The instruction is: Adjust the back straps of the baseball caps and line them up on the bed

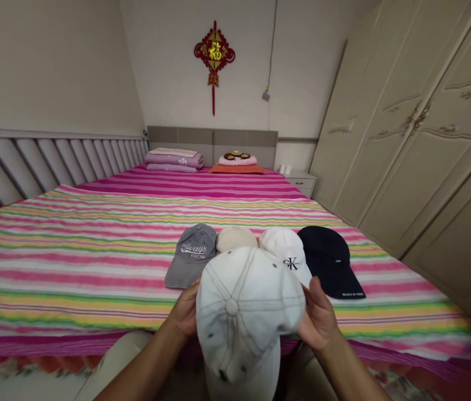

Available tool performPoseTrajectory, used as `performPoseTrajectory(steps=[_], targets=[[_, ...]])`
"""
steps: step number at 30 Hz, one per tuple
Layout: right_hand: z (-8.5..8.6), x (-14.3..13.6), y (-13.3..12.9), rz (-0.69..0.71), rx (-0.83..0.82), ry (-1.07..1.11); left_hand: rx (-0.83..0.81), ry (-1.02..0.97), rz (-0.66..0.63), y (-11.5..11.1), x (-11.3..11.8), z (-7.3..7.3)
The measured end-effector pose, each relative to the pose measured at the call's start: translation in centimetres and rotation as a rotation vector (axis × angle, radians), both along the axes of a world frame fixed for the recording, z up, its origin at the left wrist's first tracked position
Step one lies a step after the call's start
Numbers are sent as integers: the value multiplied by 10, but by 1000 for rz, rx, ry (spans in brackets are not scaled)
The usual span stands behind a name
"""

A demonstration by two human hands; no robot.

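A white baseball cap with dark stitching is held up between my hands, its crown facing the camera and its brim pointing down toward me. My left hand grips the cap's left side, with the fingertips hidden behind it. On the opposite side, my right hand holds the edge, thumb up and fingers tucked under the cap. Just beyond, a row of caps lies on the bed: a grey cap with white lettering, a beige cap partly covered, a white cap with black letters, and a black cap.
The caps rest on a striped bedspread. Folded purple bedding and a pink pillow sit by the headboard. A railing runs along the left; a wardrobe and a nightstand stand at the right.
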State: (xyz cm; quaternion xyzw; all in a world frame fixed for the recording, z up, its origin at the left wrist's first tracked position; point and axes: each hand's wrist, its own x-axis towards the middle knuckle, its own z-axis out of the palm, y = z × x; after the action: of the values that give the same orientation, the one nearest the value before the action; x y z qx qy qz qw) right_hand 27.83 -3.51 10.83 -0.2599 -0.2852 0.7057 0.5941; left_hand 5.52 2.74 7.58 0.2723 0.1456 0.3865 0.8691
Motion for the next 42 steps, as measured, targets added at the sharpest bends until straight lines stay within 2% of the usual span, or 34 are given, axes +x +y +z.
performPoseTrajectory(steps=[5, 9, 12, 15, 17, 19, 21, 25, 29, 33, 37, 42], targets=[[3, -1, -4, -48, 36, -56, 13, 35, 93, 9, 4, 6], [3, 6, -3, -156, -7, -15, 66, 12, 31, 7, 6, 2], [1, 18, -5, -203, -44, -16, 107, -33, -88, 1, 3, -13], [-1, 27, -8, -221, -12, -55, 93, -36, -193, -13, 4, -35], [-3, 28, -9, -217, 14, -73, 46, -34, -161, -24, 10, -47], [-3, 28, -8, -203, 15, -82, 1, -46, -88, -32, 19, -51], [-2, 28, -5, -198, 6, -88, -23, -62, -45, -34, 28, -48], [1, 35, 1, -255, -17, -50, -15, -86, -4, -25, 39, -26], [-1, 35, 2, -323, -33, 50, -36, -103, -22, -17, 45, -11], [-1, 23, 0, -303, 14, 1, -106, -108, -82, -17, 49, -13], [2, 15, -1, -298, 7, -3, -140, -93, -48, -17, 49, -16], [-6, 10, -7, -94, -41, 50, -99, -169, -104, -18, 51, -9]])
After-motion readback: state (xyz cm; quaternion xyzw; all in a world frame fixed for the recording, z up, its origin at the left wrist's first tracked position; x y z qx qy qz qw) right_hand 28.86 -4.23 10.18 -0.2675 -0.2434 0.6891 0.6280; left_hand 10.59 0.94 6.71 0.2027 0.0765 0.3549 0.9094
